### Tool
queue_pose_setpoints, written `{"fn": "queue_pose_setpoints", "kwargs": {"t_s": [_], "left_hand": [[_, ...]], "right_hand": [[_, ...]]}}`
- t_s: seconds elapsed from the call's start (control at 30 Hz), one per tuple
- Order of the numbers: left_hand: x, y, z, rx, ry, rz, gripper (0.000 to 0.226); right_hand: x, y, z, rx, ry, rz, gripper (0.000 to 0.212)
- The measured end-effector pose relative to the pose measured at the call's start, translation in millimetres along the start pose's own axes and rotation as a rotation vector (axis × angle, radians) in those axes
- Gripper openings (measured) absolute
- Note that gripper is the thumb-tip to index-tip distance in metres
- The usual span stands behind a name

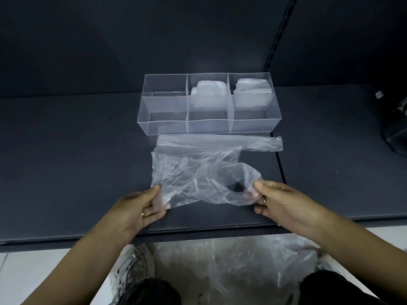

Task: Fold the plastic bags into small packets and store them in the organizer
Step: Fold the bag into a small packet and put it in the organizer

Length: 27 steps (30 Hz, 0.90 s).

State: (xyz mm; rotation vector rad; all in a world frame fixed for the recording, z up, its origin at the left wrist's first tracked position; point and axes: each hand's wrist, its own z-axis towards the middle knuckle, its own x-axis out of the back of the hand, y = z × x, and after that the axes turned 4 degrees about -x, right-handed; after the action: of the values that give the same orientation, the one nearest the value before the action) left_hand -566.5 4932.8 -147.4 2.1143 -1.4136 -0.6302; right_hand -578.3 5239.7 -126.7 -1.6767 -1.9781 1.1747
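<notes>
A clear plastic bag (pixel 193 170) lies spread on the dark shelf (pixel 77 161), its far edge just in front of the organizer. My left hand (pixel 143 208) pinches the bag's near left corner. My right hand (pixel 275 201) pinches its near handle loop on the right. The other handle (pixel 266 144) lies flat, pointing right. The clear organizer (pixel 209 126) has three compartments. Folded white packets sit in the middle compartment (pixel 208 93) and in the right compartment (pixel 251 91). The left compartment holds nothing.
More loose clear bags (pixel 231 265) lie heaped below the shelf's front edge, by my knees. A dark object (pixel 396 128) stands at the shelf's far right. A slotted upright (pixel 275 34) runs up the back wall.
</notes>
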Motion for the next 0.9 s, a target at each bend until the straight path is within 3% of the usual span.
{"fn": "queue_pose_setpoints", "kwargs": {"t_s": [0.13,0.2,0.27,0.33,0.47,0.53,0.6,0.7,0.8,0.87,0.9], "left_hand": [[3,1,6,-0.04,0.039,0.001,0.017],[5,0,6,-0.053,0.038,0.002,0.014],[7,-4,3,-0.063,0.02,0.017,0.011],[9,-10,0,-0.071,0.006,0.03,0.011],[10,-24,-7,-0.088,0.015,0.056,0.009],[8,-28,-10,-0.109,0.018,0.065,0.007],[8,-31,-13,-0.128,0.003,0.066,0.009],[12,-32,-13,-0.141,-0.049,0.076,0.028],[17,-34,-12,-0.151,-0.102,0.126,0.048],[18,-35,-13,-0.154,-0.135,0.14,0.051],[18,-35,-13,-0.149,-0.146,0.147,0.05]], "right_hand": [[22,2,-6,-0.072,0.009,0.134,0.05],[26,2,-9,0.002,0.05,0.132,0.04],[26,0,-14,0.102,0.139,-0.019,0.02],[26,1,-16,0.187,0.327,-0.26,0.02],[28,12,-15,0.322,0.905,-0.651,0.03],[29,16,-13,0.354,1.022,-0.679,0.039],[30,18,-12,0.301,0.94,-0.464,0.041],[32,22,-14,0.138,0.581,-0.042,0.019],[47,24,-26,0.05,0.282,0.316,0.046],[53,22,-31,0.001,0.214,0.35,0.049],[52,21,-29,-0.007,0.258,0.29,0.045]]}}
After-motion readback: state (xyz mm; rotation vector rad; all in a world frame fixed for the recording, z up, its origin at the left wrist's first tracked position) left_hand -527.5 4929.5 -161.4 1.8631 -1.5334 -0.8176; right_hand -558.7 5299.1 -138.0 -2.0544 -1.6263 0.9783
